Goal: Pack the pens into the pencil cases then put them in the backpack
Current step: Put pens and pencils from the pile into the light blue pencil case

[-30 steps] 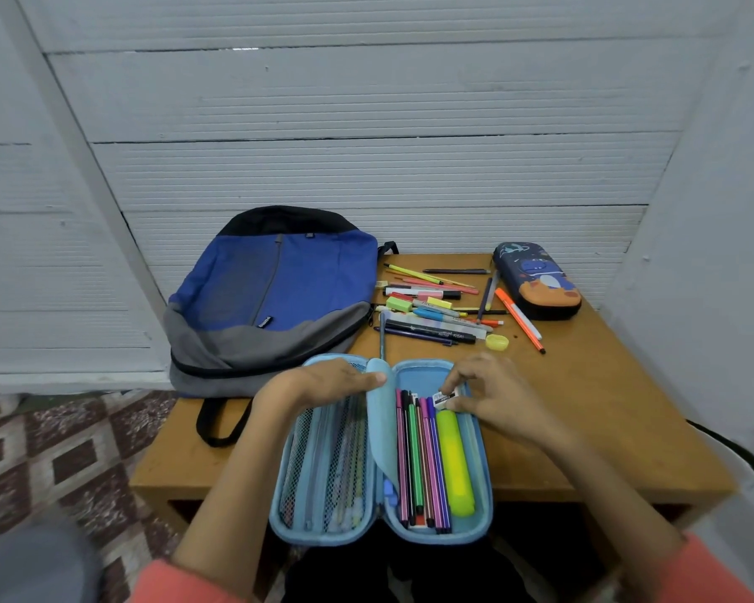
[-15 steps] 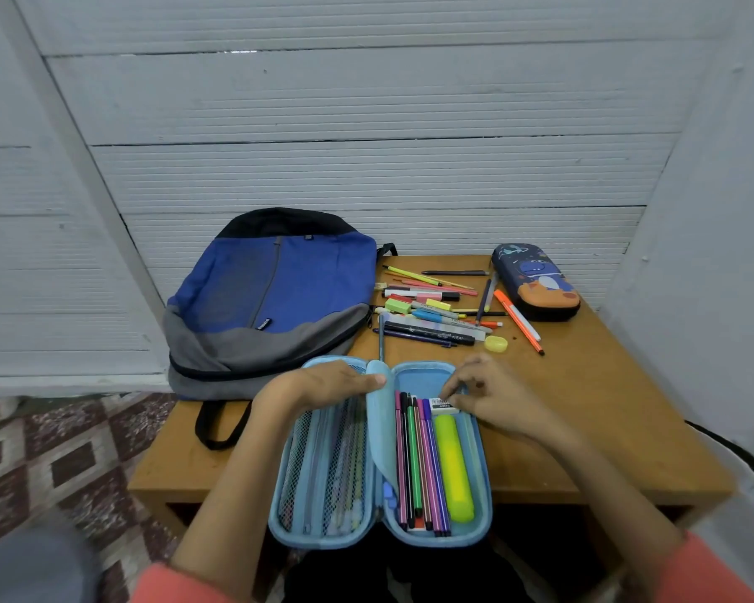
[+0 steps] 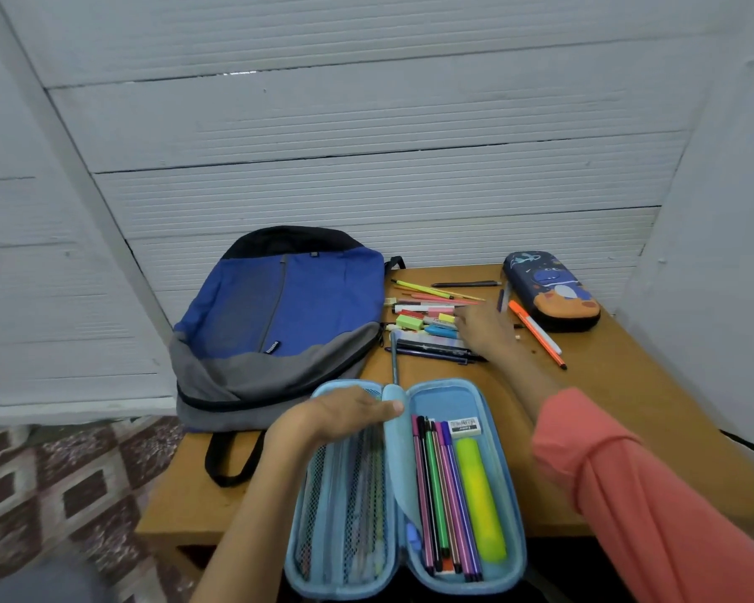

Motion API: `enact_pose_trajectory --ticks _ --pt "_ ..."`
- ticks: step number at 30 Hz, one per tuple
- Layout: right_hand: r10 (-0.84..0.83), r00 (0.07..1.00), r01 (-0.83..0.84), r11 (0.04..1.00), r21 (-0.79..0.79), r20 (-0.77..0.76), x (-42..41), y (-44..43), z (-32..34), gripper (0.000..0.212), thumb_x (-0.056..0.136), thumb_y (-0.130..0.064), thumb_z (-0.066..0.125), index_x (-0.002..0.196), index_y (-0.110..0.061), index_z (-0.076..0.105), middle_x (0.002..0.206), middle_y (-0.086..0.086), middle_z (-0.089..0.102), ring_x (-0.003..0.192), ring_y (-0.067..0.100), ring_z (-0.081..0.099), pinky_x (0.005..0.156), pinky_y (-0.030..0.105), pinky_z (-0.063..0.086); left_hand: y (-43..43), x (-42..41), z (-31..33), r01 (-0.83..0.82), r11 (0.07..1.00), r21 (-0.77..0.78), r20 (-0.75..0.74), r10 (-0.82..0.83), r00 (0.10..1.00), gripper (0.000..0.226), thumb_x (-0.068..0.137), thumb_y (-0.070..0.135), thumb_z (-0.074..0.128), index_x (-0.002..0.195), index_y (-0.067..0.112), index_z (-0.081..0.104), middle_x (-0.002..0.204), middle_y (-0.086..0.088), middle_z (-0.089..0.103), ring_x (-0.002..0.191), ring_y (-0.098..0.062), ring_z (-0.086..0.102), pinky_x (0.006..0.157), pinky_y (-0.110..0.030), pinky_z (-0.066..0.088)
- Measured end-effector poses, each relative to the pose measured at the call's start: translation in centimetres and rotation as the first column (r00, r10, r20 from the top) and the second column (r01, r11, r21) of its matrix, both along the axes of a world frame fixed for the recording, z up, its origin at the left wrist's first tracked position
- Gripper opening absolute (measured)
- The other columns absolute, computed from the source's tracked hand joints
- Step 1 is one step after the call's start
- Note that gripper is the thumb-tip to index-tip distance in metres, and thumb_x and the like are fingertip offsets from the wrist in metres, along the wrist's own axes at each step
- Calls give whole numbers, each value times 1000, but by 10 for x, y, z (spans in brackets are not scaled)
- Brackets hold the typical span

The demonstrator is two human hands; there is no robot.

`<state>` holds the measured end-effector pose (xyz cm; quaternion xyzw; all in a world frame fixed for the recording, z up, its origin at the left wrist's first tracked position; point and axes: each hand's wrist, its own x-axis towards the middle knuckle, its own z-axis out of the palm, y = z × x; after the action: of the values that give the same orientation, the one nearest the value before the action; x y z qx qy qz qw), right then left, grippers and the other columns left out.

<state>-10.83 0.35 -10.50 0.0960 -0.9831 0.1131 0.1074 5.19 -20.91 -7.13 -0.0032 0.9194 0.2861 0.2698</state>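
Observation:
A light blue pencil case (image 3: 445,398) lies open at the table's near edge, with several thin markers (image 3: 442,493), a yellow highlighter (image 3: 482,502) and a white eraser (image 3: 464,427) in its right half. My left hand (image 3: 336,420) rests flat on the mesh left half, fingers straight against the middle flap. My right hand (image 3: 484,330) reaches over the loose pile of pens (image 3: 427,324) farther back, fingers on the pens; its grip is hidden. A blue and grey backpack (image 3: 279,324) lies at the left. A dark printed pencil case (image 3: 549,289) sits shut at the back right.
An orange marker (image 3: 536,332) lies loose near the dark case. The wooden table (image 3: 627,385) is small, hemmed in by white walls behind and to the right. Patterned floor tiles (image 3: 62,493) show to the left.
My right hand left the eraser in the blue case and moved back to the pile of loose pens. My left hand stayed on the case's left half.

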Motion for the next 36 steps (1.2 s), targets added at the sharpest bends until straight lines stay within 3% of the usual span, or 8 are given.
enact_pose_trajectory --ticks 3,7,12,19,24,29,32,36 --pt "-24 1000 24 1000 -16 -17 -2 -4 -7 28 98 -17 49 122 -13 63 114 13 67 106 29 60 84 38 48 2 1 0 3 1000 -15 -19 -3 1000 68 93 61 39 140 13 46 148 -4 42 134 -21 40 112 -35 29" --pt "-40 996 14 959 -282 -85 3 -4 -8 27 86 -11 69 113 -13 67 108 7 69 94 21 63 80 37 54 3 2 2 0 1000 15 -9 0 1000 69 93 60 38 144 14 41 153 -4 35 140 -20 32 116 -36 24" --pt "66 998 -57 771 -634 -8 43 -6 10 32 79 0 74 109 -9 71 89 7 70 75 16 62 72 29 56 4 4 4 -23 1000 15 -5 23 1000 72 92 63 40 145 14 40 154 -4 34 140 -21 32 117 -39 24" --pt "301 948 -251 908 -335 104 121 -10 24 22 77 -7 76 97 -14 75 76 -3 63 70 17 60 60 22 49 9 6 8 -23 1000 12 3 23 1000 71 94 59 38 147 12 35 155 -5 31 142 -21 30 115 -35 22" --pt "274 941 -250 958 -138 200 120 -9 18 33 82 -15 75 114 -16 71 101 1 70 78 7 54 66 16 40 7 9 10 -15 1000 -9 -11 15 1000 69 95 58 37 146 12 38 154 -6 33 141 -22 32 115 -36 24" --pt "282 927 -259 958 -124 246 115 -13 17 37 80 -16 77 117 -14 70 111 4 70 94 15 64 79 21 49 7 9 8 -15 1000 1 -5 15 1000 68 95 59 36 145 13 41 153 -5 36 140 -21 34 114 -36 25" --pt "304 935 -241 923 -299 184 113 -6 19 29 79 -20 78 106 -11 74 100 3 73 83 9 62 81 24 51 6 10 8 -13 1000 9 -2 13 1000 67 95 59 36 144 13 42 152 -5 36 140 -21 34 114 -36 25" --pt "34 999 -33 911 -411 -5 88 26 18 18 84 -12 72 102 -8 75 99 8 73 87 17 63 78 28 48 4 9 5 -24 999 24 1 24 1000 68 94 60 37 143 14 43 152 -5 37 139 -20 35 116 -39 24"
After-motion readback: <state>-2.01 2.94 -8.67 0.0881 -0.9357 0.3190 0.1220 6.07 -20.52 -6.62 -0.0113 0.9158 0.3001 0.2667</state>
